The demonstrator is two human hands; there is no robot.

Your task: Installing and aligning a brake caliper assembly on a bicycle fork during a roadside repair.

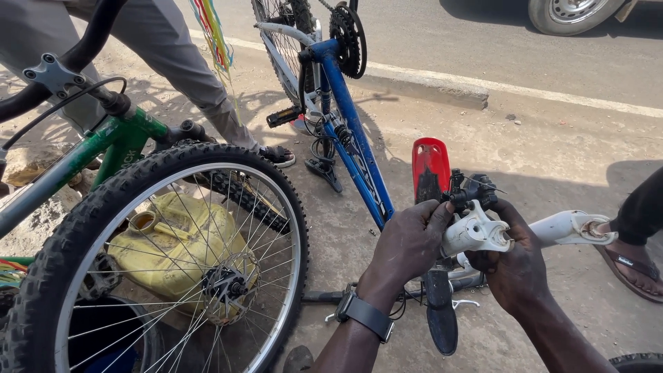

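I grip a white fork leg [476,235] with my left hand [407,243] and right hand [514,266], right of the upturned blue bicycle [356,141].

A: Your left hand [409,243] wraps the white fork leg [476,233] near its black brake parts [471,193], fingers curled.

B: Your right hand [512,266] grips the same leg from below, closed around it. A red reflector [430,168] stands just behind.

A: The upturned blue frame [356,141] lies beyond; a spoked wheel [169,266] fills the left, with a yellow jerrycan [176,245] behind its spokes.
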